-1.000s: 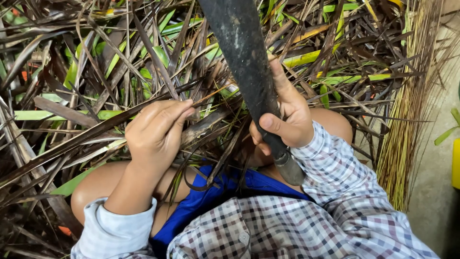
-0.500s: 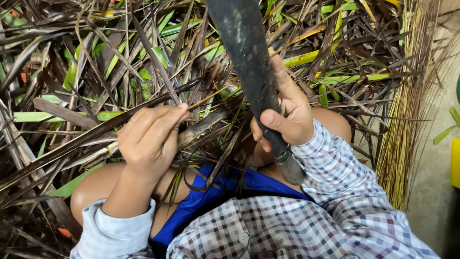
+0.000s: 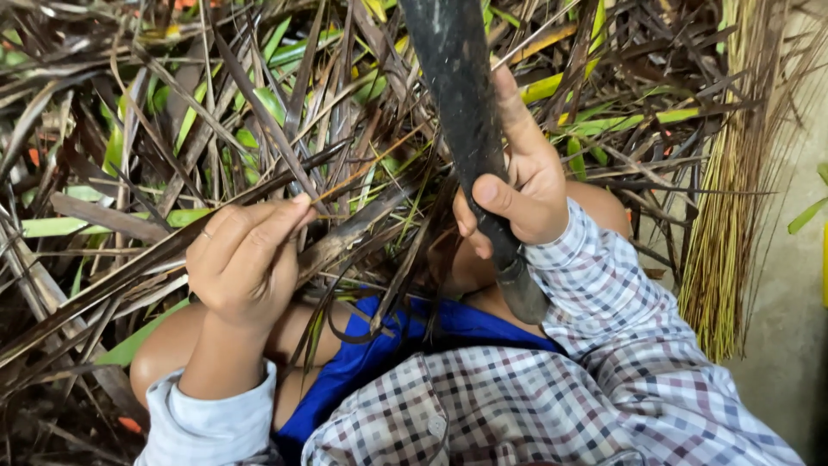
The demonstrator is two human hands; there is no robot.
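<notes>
We look down over our own lap at a deep tangle of dry brown and green palm leaves (image 3: 259, 129) that covers nearly the whole ground ahead. Our right hand (image 3: 517, 185) is wrapped tight around the handle of a long dark blade (image 3: 457, 95), thumb pressed across the front of the grip, and the blade rises away from us, up and out past the top edge of the view (its tip is out of sight). Our left hand (image 3: 246, 259) sits lower and to the left, fingers bunched together and closed on a thin dry leaf strip (image 3: 336, 160) that runs up and to the right, into the pile, just beside the blade; the fingertips pinch it close to where it meets the other leaves. Both hands are near each other, apart but with only a few crossing stems between them. Below them we see a checked shirt sleeve (image 3: 604, 319) and blue cloth (image 3: 362, 362) over the knees. At the right stands a bundle of thin straw-coloured ribs (image 3: 733, 198), upright against a pale wall (image 3: 793, 328).
</notes>
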